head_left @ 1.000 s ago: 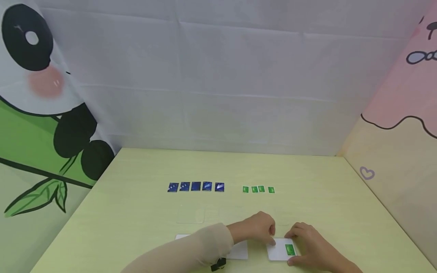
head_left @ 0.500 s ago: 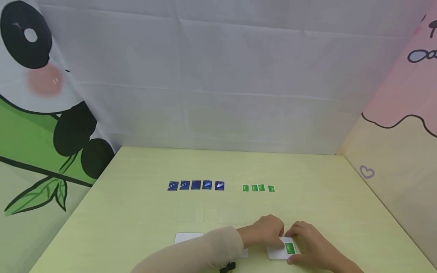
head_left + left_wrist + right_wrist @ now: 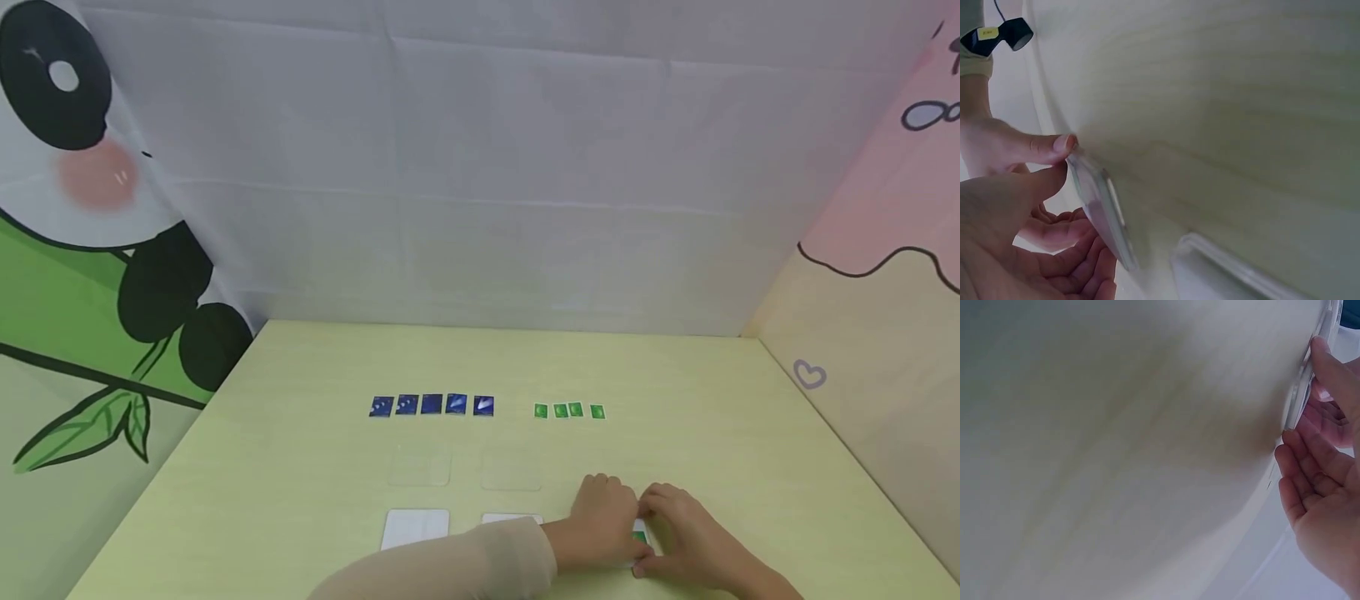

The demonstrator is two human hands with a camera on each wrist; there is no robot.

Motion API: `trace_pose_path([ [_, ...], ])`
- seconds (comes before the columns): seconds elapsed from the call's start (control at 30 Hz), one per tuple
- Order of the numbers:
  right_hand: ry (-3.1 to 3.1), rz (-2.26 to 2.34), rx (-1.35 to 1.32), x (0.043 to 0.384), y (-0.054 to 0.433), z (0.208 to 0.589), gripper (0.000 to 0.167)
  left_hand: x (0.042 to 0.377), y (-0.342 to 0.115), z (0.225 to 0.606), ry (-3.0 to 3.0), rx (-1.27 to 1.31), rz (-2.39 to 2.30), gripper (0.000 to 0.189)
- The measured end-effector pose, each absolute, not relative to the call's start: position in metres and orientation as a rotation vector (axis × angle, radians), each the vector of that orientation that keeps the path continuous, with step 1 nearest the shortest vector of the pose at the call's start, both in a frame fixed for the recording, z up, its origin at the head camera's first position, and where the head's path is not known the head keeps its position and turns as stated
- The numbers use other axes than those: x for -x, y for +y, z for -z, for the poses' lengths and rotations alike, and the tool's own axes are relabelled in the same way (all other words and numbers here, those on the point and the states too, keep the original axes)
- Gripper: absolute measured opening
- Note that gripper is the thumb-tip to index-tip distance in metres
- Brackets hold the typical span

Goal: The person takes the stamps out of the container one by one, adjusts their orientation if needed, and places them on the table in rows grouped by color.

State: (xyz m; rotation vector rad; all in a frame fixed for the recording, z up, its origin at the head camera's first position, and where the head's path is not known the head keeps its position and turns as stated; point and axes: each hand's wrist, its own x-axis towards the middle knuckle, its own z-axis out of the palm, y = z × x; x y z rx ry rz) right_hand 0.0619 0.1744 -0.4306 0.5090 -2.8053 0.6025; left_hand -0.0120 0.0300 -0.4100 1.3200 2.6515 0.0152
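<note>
A flat white square [image 3: 640,527] with rounded corners lies between my hands, mostly hidden by them in the head view. Part of a small green picture piece [image 3: 638,537] shows on its right side. My right hand [image 3: 690,537] grips the square's right edge, thumb at the near corner and fingers at the far one. My left hand [image 3: 602,521] lies over the rest, its thumb at the green piece. In the left wrist view the square [image 3: 1100,200] shows a thick, glossy rim, with the left fingers [image 3: 1082,269] curled along its edge.
Two more white squares, one at the left [image 3: 416,529] and one [image 3: 512,518] partly behind the left sleeve, lie on the pale table [image 3: 300,467]. Beyond them are two clear squares [image 3: 419,467]. Rows of small blue pieces [image 3: 431,404] and green pieces [image 3: 575,409] lie farther back.
My left hand has moved right across the white square, now covering most of it and part of the green piece. My right hand has stayed nearly in place at the right edge.
</note>
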Motion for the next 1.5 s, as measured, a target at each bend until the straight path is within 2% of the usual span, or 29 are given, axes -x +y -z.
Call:
trace_pose_path([
  [0.4,-2.790,-0.620,-0.548,-0.064,0.176,0.429,0.045,0.011,0.029,0.411,2.692,-1.280,-0.066,0.044],
  [1.5,-2.821,-0.581,-0.531,-0.062,0.173,0.425,0.046,0.025,0.017,0.409,2.634,-1.310,-0.249,0.029],
])
